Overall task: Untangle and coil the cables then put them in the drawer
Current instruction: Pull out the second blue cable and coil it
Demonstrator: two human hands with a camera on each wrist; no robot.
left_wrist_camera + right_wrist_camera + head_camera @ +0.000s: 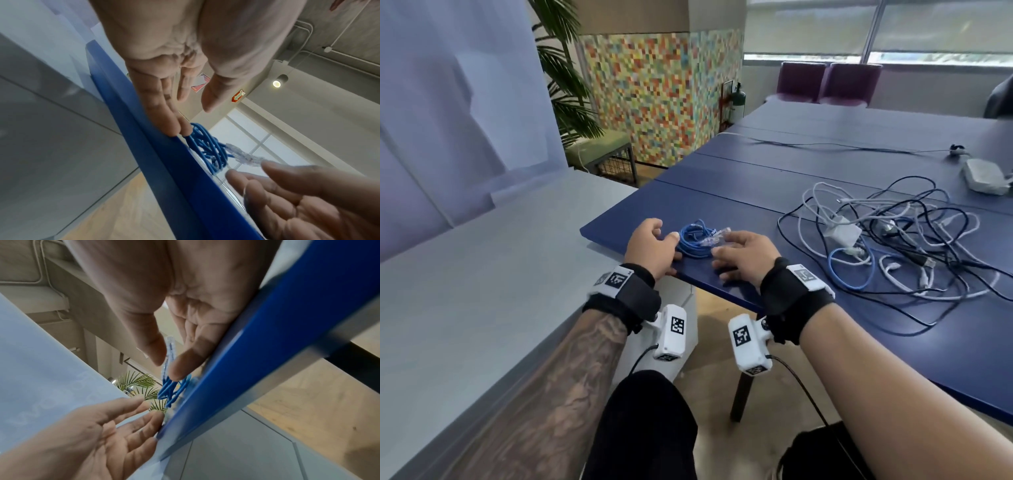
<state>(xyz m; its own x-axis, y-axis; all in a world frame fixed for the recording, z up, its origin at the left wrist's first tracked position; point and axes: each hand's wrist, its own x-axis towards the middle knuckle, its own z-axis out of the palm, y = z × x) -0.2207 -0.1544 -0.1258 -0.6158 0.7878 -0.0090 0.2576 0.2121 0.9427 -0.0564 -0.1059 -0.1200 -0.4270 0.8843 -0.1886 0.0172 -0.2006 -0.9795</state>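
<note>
A blue network cable [693,240], wound into a small coil with clear plugs [714,236], lies on the blue table [739,192] near its front left corner. My left hand [664,236] rests open at the coil's left side, fingertips on the table edge beside it [179,128]. To the coil's right my right hand [726,246] lies open; its index fingertip touches a clear plug [244,155]. In the right wrist view a plug [169,347] lies between that hand's thumb and forefinger without a firm pinch. A tangle of white, black and blue cables [893,240] lies further right.
A white adapter box [984,176] sits at the table's far right, and a thin cable [825,145] runs across the back. A grey counter [482,274] adjoins the table on the left. Purple chairs [828,82] stand at the far end.
</note>
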